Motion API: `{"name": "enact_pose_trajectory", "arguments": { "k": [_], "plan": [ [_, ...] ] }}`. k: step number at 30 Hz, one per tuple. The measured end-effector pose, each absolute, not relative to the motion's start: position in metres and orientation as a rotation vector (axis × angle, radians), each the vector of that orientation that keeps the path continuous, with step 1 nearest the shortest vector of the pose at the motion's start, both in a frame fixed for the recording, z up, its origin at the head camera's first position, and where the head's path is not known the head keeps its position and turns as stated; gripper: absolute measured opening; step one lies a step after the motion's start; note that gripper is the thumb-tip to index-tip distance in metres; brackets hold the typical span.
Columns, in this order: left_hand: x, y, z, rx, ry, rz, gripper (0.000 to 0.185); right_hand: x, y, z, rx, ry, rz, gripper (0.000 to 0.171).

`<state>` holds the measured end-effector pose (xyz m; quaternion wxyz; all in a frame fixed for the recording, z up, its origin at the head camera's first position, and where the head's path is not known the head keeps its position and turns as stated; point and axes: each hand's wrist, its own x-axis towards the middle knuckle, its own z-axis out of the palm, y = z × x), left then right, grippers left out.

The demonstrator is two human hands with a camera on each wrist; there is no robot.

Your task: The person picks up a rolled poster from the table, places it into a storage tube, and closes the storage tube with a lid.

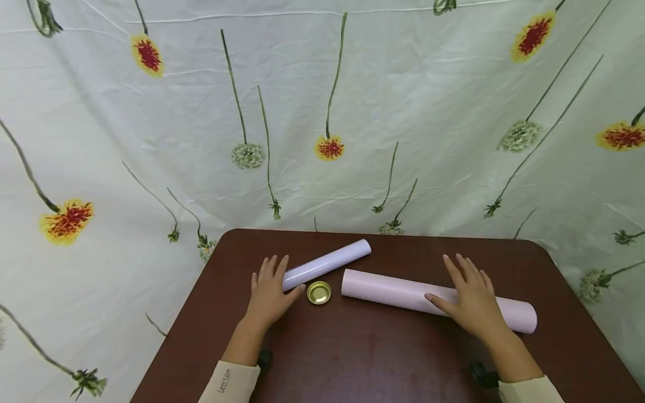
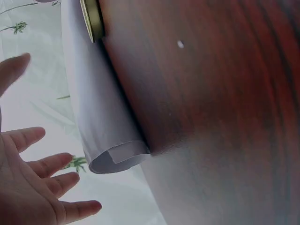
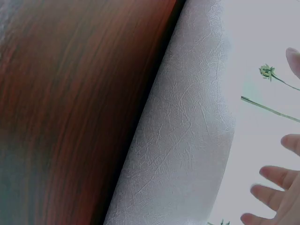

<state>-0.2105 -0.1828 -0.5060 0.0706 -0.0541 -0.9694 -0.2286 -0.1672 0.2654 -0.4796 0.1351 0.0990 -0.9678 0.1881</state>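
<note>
Resting with spread fingers, the right hand (image 1: pixel 471 299) lies on the pink roll (image 1: pixel 398 291); the left hand (image 1: pixel 269 291), fingers straight, touches the white roll (image 1: pixel 327 262).

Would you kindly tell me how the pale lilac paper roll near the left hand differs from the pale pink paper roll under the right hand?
The pale lilac paper roll is thinner and shorter than the pale pink paper roll. The lilac roll slants up toward the far right; the pink roll slants down toward the near right. The lilac looks smooth and glossy; the pink shows a crinkled texture in the right wrist view. Both lie flat on the dark brown wooden table, each beside or under an open hand.
</note>
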Motion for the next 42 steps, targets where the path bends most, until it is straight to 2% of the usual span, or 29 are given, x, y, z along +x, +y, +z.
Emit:
{"name": "enact_pose_trajectory", "arguments": {
  "k": [7,17,29,37,42],
  "plan": [
    [-0.212,-0.187,-0.507,-0.138,-2.926,-0.728,0.074,-0.168,0.265,-0.487,0.388,-2.774,0.605,0.095],
    [-0.218,-0.19,-0.509,-0.116,-2.974,-0.716,0.074,-0.17,0.264,-0.494,0.472,-2.821,0.559,0.089],
    [-0.221,-0.19,-0.509,-0.129,-3.012,-0.643,0.064,-0.173,0.265,-0.502,0.512,-2.837,0.54,0.081],
    [-0.225,-0.189,-0.512,-0.11,-3.036,-0.638,0.083,-0.174,0.263,-0.51,0.535,-2.854,0.505,0.08],
    [-0.23,-0.186,-0.514,-0.106,-3.04,-0.62,0.077,-0.174,0.258,-0.511,0.516,-2.884,0.443,0.081]
  ]
}}
